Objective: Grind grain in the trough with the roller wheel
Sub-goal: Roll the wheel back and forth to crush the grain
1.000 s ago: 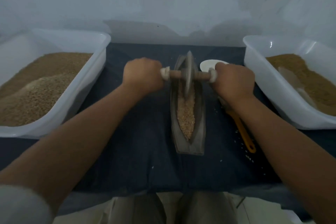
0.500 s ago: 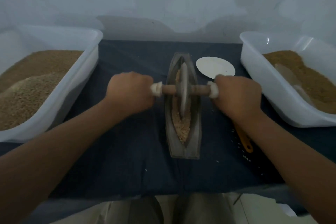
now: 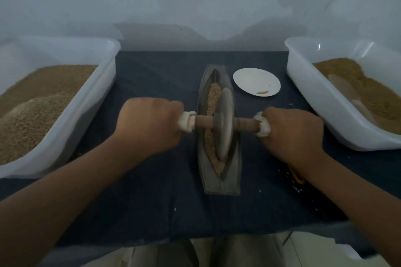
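Roller wheel (image 3: 224,123) seated in the trough, gripped at both axle ends.

We hold the wheel upright on its edge in the trough (image 3: 221,186), which lies on the worktop (image 3: 152,201) directly ahead of us, between a left tub (image 3: 93,102) and a right tub (image 3: 314,106). The disc sits near the trough's middle, bedded in the grain (image 3: 213,95). Our left hand (image 3: 149,123) and right hand (image 3: 290,132) each curl their fingers round a cloth-wrapped end of the axle (image 3: 202,122), one on either side, so that load falls evenly and the disc does not tip. The trough's long axis runs away from us toward the wall. The axle lies across it, left to right, so the wheel rolls along the channel. Grain appears heaped against the channel's left wall, though the dim view leaves this uncertain.
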The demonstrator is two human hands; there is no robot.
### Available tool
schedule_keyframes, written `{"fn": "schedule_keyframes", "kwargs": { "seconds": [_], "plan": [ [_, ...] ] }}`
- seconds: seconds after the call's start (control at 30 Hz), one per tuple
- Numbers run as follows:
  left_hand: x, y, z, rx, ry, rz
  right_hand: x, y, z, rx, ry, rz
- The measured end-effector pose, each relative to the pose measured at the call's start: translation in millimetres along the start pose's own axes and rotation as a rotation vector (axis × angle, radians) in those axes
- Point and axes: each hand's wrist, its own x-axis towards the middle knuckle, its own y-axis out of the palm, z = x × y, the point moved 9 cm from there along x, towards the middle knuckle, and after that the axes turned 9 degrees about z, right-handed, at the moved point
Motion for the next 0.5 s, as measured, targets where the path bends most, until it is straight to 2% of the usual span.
{"fn": "schedule_keyframes", "kwargs": {
  "seconds": [0.13, 0.27, 0.4, 0.5],
  "plan": [
    [59, 18, 15, 0.026, -0.127, 0.09, 46, 10, -5, -0.071, 0.109, -0.021],
    [99, 29, 31, -0.09, -0.237, 0.172, 97, 0, 3, -0.014, 0.057, -0.04],
    [63, 21, 21, -0.061, -0.21, 0.142, 73, 4, 2, -0.053, 0.06, 0.053],
    [11, 4, 7, -0.002, -0.094, 0.032, 28, -4, 4, -0.067, 0.025, 0.013]
  ]
}}
